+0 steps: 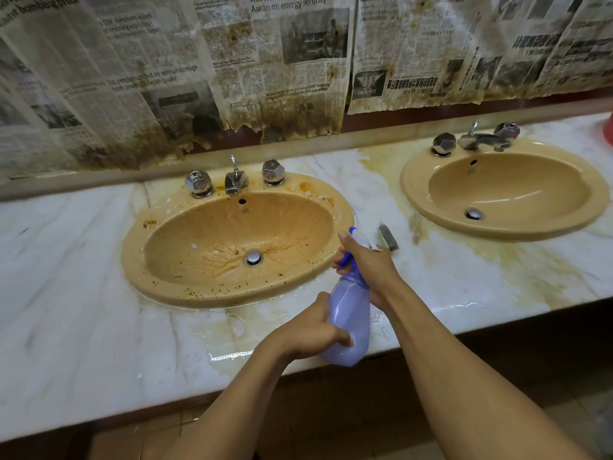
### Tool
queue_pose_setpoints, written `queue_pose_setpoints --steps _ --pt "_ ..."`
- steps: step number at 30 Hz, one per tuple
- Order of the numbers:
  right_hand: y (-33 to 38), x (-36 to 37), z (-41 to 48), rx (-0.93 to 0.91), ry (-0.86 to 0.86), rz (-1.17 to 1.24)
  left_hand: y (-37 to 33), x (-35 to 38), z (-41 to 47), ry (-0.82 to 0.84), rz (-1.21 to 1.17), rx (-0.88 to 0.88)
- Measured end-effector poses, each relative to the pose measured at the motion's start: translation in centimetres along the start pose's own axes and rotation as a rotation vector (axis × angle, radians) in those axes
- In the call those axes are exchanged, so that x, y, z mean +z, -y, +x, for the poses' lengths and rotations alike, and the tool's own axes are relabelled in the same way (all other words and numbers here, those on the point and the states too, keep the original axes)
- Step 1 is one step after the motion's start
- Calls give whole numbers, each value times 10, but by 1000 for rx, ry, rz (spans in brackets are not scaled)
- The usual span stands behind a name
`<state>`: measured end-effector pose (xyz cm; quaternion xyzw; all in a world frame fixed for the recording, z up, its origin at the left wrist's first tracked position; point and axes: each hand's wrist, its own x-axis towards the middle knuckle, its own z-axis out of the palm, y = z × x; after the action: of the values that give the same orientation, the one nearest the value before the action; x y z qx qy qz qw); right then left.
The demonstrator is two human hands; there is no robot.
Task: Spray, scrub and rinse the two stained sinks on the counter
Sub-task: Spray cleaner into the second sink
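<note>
Spray bottle, nozzle toward stained sink (10 o'clock).
Right hand curled round trigger neck to squeeze; left hand fingers wrapped round base, steadying.

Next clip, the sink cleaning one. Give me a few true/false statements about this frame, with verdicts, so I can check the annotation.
1. The left hand and right hand both hold the translucent purple plastic spray bottle. True.
2. The grey-bristled scrub brush lies inside a sink bowl. False: it lies on the white marble counter, between the left tan oval sink and the right tan oval sink.
3. The left sink's bowl shows brown streaks and specks. True.
4. Water runs from the left sink's chrome tap. False: no stream shows.
5. Stained newspaper sheets cover the wall behind the counter. True.
</note>
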<state>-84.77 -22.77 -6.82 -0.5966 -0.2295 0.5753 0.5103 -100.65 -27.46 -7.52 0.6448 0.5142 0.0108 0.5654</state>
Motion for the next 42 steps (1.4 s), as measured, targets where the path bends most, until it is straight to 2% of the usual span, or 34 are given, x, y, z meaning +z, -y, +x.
queue_pose_setpoints --steps 2,7,12,15,23,29,32,38,42 --pt "-2 5 -3 5 15 -49 3 2 -8 -4 -28 2" --pt "-23 18 -17 -4 -127 -113 13 10 -29 -19 -10 -28" --pt "-47 37 -38 9 69 -184 46 19 -60 -55 -59 -48" --pt "-58 51 -48 0 126 -264 67 18 -77 -77 -98 -34" --pt "-85 98 -84 31 -109 -279 108 8 -119 -112 -200 20" --pt "-86 124 -105 -4 9 -447 138 6 -151 -217 -285 87" --pt "-91 134 -112 -9 -3 -434 149 3 -164 -293 -279 91" --pt "-113 150 -124 47 -102 -394 166 -5 -179 -255 -258 107" --pt "-114 158 -127 26 -31 -454 173 -7 -185 -251 -272 95"
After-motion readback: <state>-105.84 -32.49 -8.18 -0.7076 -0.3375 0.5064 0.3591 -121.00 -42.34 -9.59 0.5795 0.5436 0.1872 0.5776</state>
